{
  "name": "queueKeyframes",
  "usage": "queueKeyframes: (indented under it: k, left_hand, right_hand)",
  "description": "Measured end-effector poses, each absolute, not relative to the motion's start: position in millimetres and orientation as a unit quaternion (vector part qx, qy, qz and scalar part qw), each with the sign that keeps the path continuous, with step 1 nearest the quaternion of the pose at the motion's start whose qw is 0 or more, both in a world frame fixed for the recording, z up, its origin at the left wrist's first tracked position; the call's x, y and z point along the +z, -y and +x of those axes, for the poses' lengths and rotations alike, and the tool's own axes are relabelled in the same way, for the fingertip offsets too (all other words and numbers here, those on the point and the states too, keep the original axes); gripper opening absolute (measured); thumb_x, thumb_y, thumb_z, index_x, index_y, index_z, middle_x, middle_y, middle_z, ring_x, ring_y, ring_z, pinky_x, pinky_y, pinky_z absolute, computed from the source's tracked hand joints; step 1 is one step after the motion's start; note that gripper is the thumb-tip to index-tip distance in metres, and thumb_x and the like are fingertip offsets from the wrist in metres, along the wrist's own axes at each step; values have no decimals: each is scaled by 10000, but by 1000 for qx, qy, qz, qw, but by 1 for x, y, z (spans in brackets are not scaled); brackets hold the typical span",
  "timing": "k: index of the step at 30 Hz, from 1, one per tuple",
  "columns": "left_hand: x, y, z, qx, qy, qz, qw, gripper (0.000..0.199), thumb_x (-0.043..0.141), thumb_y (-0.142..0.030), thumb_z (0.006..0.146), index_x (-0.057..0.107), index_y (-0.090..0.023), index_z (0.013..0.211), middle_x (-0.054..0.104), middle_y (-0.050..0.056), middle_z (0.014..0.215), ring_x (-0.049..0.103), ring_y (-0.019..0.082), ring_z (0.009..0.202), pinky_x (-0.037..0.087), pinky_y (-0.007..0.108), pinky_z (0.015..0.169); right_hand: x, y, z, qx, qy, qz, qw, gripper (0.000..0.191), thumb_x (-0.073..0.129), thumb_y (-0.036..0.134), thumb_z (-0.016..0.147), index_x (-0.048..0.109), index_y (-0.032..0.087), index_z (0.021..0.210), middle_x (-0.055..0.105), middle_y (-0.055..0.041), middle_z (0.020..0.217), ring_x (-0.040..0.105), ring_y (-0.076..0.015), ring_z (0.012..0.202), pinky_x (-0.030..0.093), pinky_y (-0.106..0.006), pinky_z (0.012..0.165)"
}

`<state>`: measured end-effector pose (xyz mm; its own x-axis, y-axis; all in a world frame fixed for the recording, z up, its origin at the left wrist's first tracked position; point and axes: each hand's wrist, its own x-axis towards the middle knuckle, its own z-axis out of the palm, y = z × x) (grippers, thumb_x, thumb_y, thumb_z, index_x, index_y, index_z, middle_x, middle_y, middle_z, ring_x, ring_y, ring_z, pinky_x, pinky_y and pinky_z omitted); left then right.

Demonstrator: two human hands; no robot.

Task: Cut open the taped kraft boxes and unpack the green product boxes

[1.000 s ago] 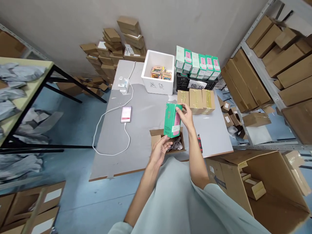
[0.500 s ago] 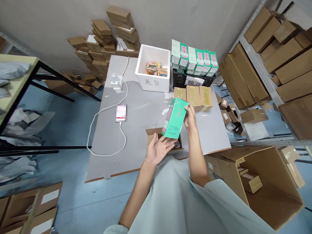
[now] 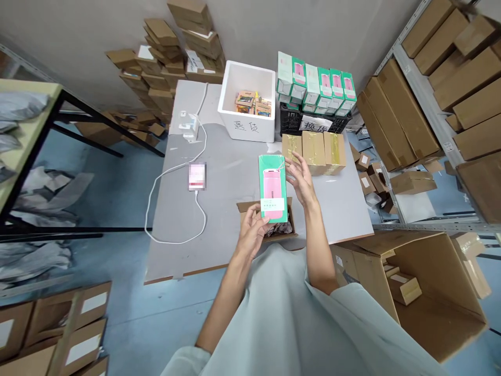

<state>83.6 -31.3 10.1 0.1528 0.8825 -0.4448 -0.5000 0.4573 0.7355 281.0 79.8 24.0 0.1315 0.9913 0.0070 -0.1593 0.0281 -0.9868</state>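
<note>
A green box point(image 3: 273, 189) with a pink bottle pictured on its front is held upright above the table. My left hand point(image 3: 252, 230) grips its lower left corner, thumb on the front. Beside its upper right edge is my right hand point(image 3: 300, 180), fingers spread and apart; whether the fingertips touch the box is hard to tell. Behind and below the green box, an open cardboard box point(image 3: 291, 222) with crumpled grey material inside stands at the table's front edge.
On the grey table point(image 3: 227, 177) are a white foam box point(image 3: 250, 125), a black crate point(image 3: 289, 121) topped by several green boxes, three taped cartons point(image 3: 313, 149), and a phone point(image 3: 197, 176) on a white cable. A large open carton point(image 3: 442, 292) stands at right.
The green box has turned so its pink-bottle front faces me. My left hand has closed on its lower corner, while my right hand has loosened from it and spread its fingers.
</note>
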Motion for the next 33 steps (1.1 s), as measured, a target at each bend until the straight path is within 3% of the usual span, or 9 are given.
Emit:
queueKeyframes:
  k: [3, 8, 14, 18, 23, 27, 33]
  left_hand:
    - [15, 28, 80, 478, -466, 251, 701, 655, 1031, -385, 649, 642, -286, 1166, 796, 42, 1125, 769, 275, 1153, 640, 338, 911]
    - [15, 28, 80, 482, -478, 257, 688, 642, 1030, -358, 636, 648, -286, 1147, 787, 54, 1169, 757, 282, 1222, 633, 342, 971]
    - [19, 30, 92, 517, -527, 298, 605, 662, 1037, -315, 651, 611, -284, 1158, 744, 56, 1220, 750, 267, 1221, 618, 308, 961]
    - [30, 35, 99, 518, -541, 354, 560, 680, 1041, -282, 651, 611, -277, 1178, 718, 79, 1263, 732, 281, 1257, 620, 311, 982]
    - [33, 33, 86, 508, -486, 289, 649, 820, 1043, -404, 654, 627, -306, 1353, 709, 108, 1457, 649, 349, 1486, 635, 373, 1064]
    - [27, 31, 77, 438, -445, 238, 744, 726, 1028, -475, 665, 743, -222, 1283, 823, 155, 1299, 749, 413, 1348, 662, 479, 1041]
    - [20, 37, 81, 467, -461, 253, 711, 696, 1054, -490, 673, 787, -207, 1251, 844, 151, 1299, 768, 394, 1335, 658, 466, 1065]
  right_hand:
    - [28, -81, 279, 459, 462, -493, 577, 758, 854, 817, 866, 675, 346, 1432, 726, -107, 1541, 742, -292, 1331, 658, -480, 1102]
    - [28, -83, 279, 450, 469, -501, 571, 714, 850, 870, 841, 735, 320, 1281, 762, -91, 1446, 784, -287, 1175, 681, -483, 1067]
    - [39, -76, 265, 393, 477, -536, 575, 809, 900, 798, 858, 666, 329, 1474, 647, -113, 1656, 650, -327, 1493, 591, -530, 1246]
    - [45, -76, 257, 355, 498, -546, 573, 735, 873, 755, 906, 668, 319, 1462, 671, -101, 1616, 609, -333, 1535, 497, -553, 1343]
    - [39, -78, 265, 407, 477, -501, 597, 650, 819, 760, 936, 670, 320, 1391, 738, -106, 1499, 701, -338, 1403, 601, -538, 1224]
    - [36, -77, 266, 438, 464, -478, 604, 641, 805, 777, 935, 665, 324, 1366, 754, -108, 1474, 730, -330, 1370, 633, -534, 1191]
    - [42, -75, 264, 450, 479, -471, 588, 650, 753, 803, 969, 675, 341, 1420, 748, -96, 1506, 724, -331, 1384, 652, -545, 1161]
